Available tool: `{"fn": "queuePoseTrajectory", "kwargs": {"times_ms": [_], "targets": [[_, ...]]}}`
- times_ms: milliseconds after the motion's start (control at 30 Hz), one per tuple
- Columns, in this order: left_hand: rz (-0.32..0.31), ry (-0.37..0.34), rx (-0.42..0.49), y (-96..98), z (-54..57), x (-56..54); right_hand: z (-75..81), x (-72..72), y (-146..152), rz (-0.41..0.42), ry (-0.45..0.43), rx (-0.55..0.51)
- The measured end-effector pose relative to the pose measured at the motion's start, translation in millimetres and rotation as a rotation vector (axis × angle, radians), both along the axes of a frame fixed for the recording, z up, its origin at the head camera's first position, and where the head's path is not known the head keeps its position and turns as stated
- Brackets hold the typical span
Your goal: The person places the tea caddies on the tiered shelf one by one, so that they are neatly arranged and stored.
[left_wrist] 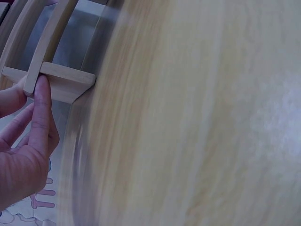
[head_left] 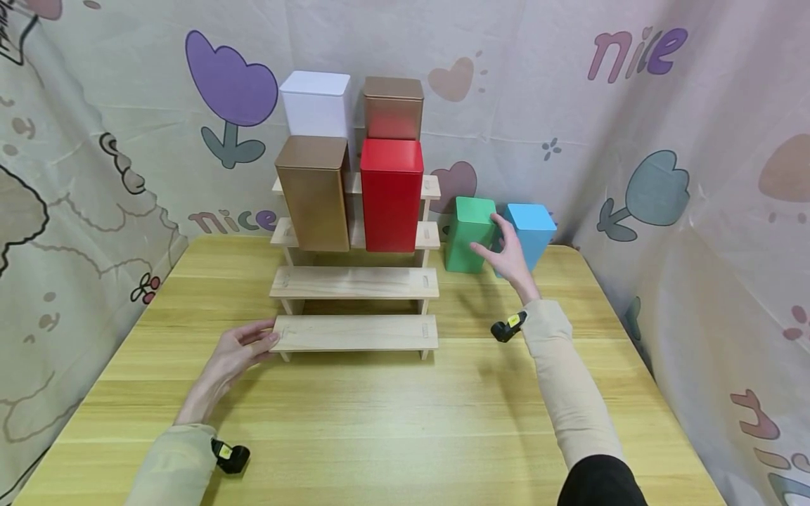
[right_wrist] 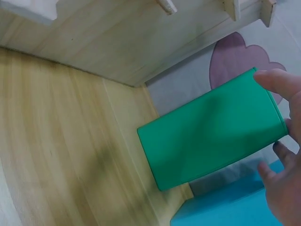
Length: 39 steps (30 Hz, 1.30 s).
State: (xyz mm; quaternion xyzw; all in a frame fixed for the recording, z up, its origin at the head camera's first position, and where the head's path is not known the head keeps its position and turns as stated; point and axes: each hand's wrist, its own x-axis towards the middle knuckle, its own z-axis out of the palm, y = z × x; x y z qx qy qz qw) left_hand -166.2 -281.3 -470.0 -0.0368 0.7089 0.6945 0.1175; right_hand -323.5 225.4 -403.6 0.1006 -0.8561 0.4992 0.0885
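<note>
My left hand [head_left: 237, 355] pinches the left end of the lowest board of a stepped wooden shelf [head_left: 354, 332]; in the left wrist view thumb and fingers meet at that board end [left_wrist: 35, 77]. My right hand [head_left: 509, 256] is at the upper part of a green box [head_left: 471, 235], its thumb and fingers spread apart. In the right wrist view the thumb overlaps a top corner of the green box [right_wrist: 211, 127] and the other fingers lie near its opposite edge. A blue box [head_left: 533, 228] stands right beside the green one, partly behind the hand.
On the shelf's upper steps stand a white box [head_left: 316, 105], a small brown box [head_left: 394, 109], a tall gold-brown box [head_left: 316, 200] and a red box [head_left: 392, 197]. The wooden table [head_left: 380, 429] meets a printed cloth backdrop [head_left: 525, 91] behind and at both sides.
</note>
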Motion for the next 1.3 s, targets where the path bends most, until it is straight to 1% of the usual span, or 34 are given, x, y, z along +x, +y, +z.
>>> {"fn": "queuePoseTrajectory", "kwargs": {"times_ms": [167,433,533,733,833,900,1033,1200,1300], "targets": [[-0.003,0.004,0.003,-0.1,-0.1,0.3,-2.2,0.1,-0.2,-0.012,0.039,0.057],[0.003,0.014,0.022,0.4,0.3,0.5,-4.3,1.8,-2.2,-0.042,0.099,0.094],[0.003,0.015,0.027,0.2,-0.1,0.3,-4.8,3.4,-2.0,-0.045,0.13,0.076],[0.003,0.013,0.035,0.3,-0.3,0.0,-5.2,1.7,-0.9,-0.043,0.221,-0.007],[0.004,0.011,0.034,0.6,0.1,-0.1,-4.2,0.2,-1.1,-0.052,0.241,-0.029],[0.005,0.01,0.03,0.7,0.4,-0.1,-3.2,-0.1,-1.4,-0.062,0.231,-0.027],[0.003,0.003,0.023,0.9,0.7,0.0,-1.7,0.1,-1.1,-0.072,0.182,0.003],[-0.003,-0.005,0.014,0.2,0.0,0.1,-0.6,-1.5,-0.1,-0.05,0.101,0.033],[-0.003,-0.005,0.013,-0.1,-0.4,-0.3,0.3,-3.5,-0.2,-0.041,0.055,0.029]]}}
